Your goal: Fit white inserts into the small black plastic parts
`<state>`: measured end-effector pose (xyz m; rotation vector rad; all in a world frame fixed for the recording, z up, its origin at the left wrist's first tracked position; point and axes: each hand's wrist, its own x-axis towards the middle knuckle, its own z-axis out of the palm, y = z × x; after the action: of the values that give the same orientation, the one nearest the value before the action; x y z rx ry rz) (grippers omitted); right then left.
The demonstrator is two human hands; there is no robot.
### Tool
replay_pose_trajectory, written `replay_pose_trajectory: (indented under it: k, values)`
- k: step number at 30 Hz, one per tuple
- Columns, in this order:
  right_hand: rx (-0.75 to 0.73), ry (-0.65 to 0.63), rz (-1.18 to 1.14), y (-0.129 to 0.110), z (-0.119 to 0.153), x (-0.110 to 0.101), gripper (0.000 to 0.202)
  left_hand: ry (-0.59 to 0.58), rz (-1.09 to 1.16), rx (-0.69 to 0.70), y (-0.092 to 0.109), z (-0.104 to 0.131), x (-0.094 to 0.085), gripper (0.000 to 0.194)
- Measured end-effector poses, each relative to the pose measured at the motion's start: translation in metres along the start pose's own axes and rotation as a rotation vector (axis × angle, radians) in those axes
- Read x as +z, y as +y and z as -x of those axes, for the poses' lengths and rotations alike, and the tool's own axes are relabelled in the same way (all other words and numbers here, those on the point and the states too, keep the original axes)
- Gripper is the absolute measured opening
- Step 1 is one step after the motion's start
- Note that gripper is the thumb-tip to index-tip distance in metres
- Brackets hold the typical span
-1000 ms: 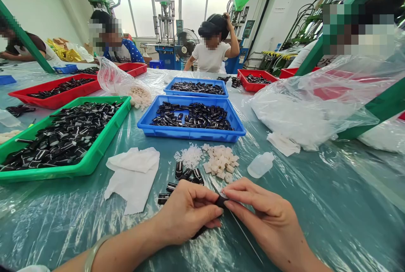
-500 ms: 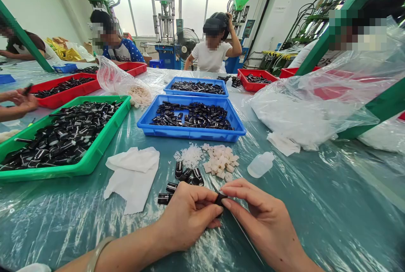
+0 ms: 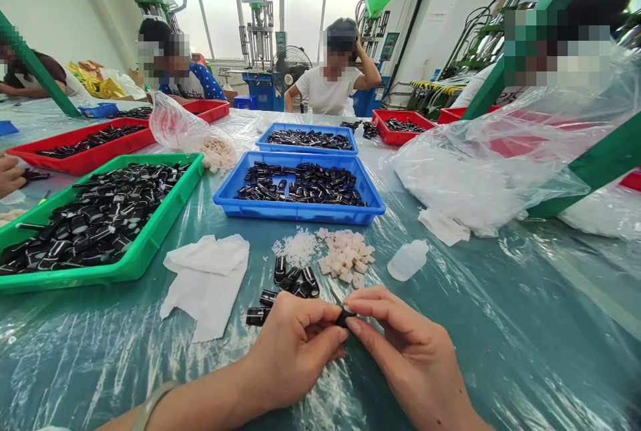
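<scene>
My left hand (image 3: 295, 347) is closed, with a small black plastic part (image 3: 344, 317) pinched between its thumb and fingertips. Against that part press the thumb and forefinger of my right hand (image 3: 413, 344). A slim pointed metal tool, apparently tweezers (image 3: 335, 295), sticks out beyond the right fingertips; the rest of it is hidden by the hand. Several black parts (image 3: 290, 278) lie just beyond my left hand. Farther out are a heap of tiny clear-white pieces (image 3: 296, 248) and a pile of cream-coloured blocks (image 3: 345, 254).
A blue tray (image 3: 300, 212) and a green tray (image 3: 145, 260) hold many black parts. White cloth (image 3: 207, 284) lies left, a small translucent bottle (image 3: 408, 260) right. A large plastic bag (image 3: 465, 184) rests by a green post. Co-workers sit around the table; one person's hand (image 3: 10, 176) shows at far left.
Both hands stay together on the black part. The long metal shaft seen below the right fingers earlier is now hidden. The person opposite no longer has the dark headgear on.
</scene>
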<state>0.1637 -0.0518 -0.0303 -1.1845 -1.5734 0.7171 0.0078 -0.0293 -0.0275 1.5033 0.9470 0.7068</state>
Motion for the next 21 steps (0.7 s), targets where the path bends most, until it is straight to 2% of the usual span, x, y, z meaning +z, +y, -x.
replay_pose_trajectory:
  k: [3, 8, 13, 17, 21]
  values:
    - [0.006, -0.013, -0.03, 0.001, 0.002, -0.001, 0.007, -0.035, 0.048, -0.014, 0.005, 0.0, 0.0, 0.022]
    - [0.013, 0.034, -0.042, 0.004, 0.003, -0.004, 0.022, -0.07, 0.155, -0.039, 0.007, 0.0, -0.002, 0.019]
    - [-0.096, -0.029, -0.054, -0.003, -0.003, -0.008, 0.018, -0.092, 0.11, -0.045, 0.006, 0.0, -0.004, 0.017]
    - [-0.092, -0.087, -0.065, -0.006, -0.004, -0.009, 0.017, -0.106, 0.078, -0.041, 0.007, 0.001, -0.008, 0.019]
    - [-0.087, -0.114, -0.056, 0.001, 0.0, -0.008, 0.018, -0.139, 0.098, -0.07, 0.008, -0.001, -0.011, 0.014]
